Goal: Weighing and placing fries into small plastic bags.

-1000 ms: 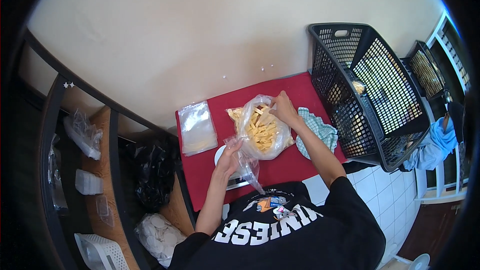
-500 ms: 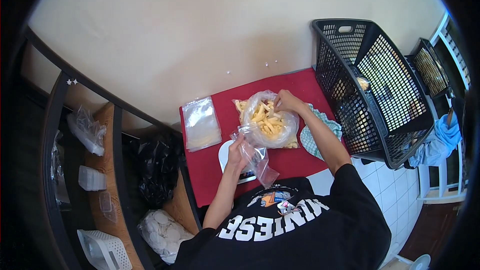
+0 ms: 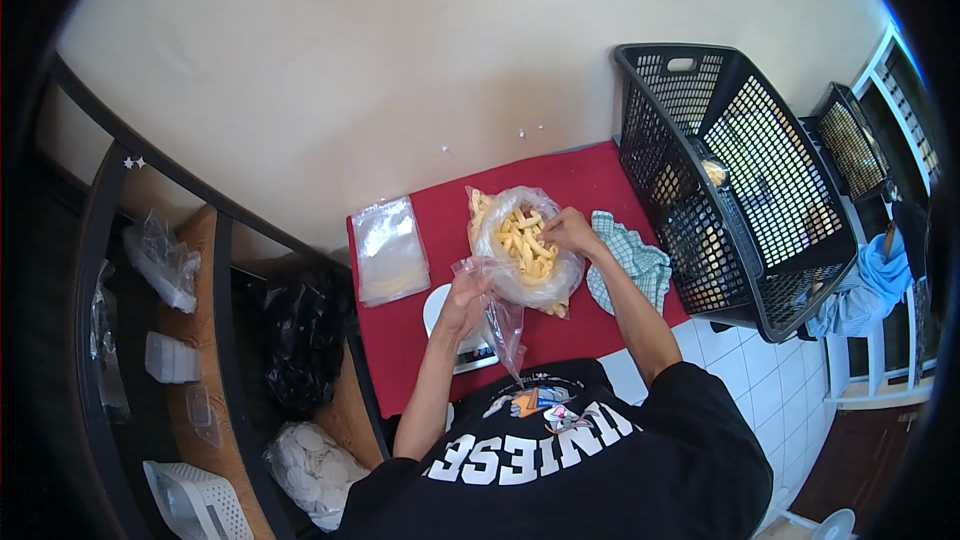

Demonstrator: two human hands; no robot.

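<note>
A large clear plastic bag [image 3: 558, 280] lies wide open on the red-covered table, filled with pale yellow stick-shaped snacks [image 3: 525, 245]. At the right side of its mouth is my right hand [image 3: 572, 232], fingers closed together against the snacks and rim; what they pinch is hidden. My left hand [image 3: 465, 302] grips the top of a small clear plastic bag [image 3: 505, 335], which hangs down beside the big bag's near left side. Under the left hand and small bag, a white kitchen scale [image 3: 436, 308] is partly covered.
A stack of flat clear bags [image 3: 392, 250] lies on the red cloth [image 3: 385, 340] at left. A green checked cloth [image 3: 632, 265] sits right of the snacks. A tall black mesh basket [image 3: 690, 180] stands at the table's right end. Wooden shelves [image 3: 205, 340] are on the left.
My right hand has come nearer to me along the big bag's mouth, lower among the snacks. The small bag in my left hand hangs straighter. The whole view has shifted slightly.
</note>
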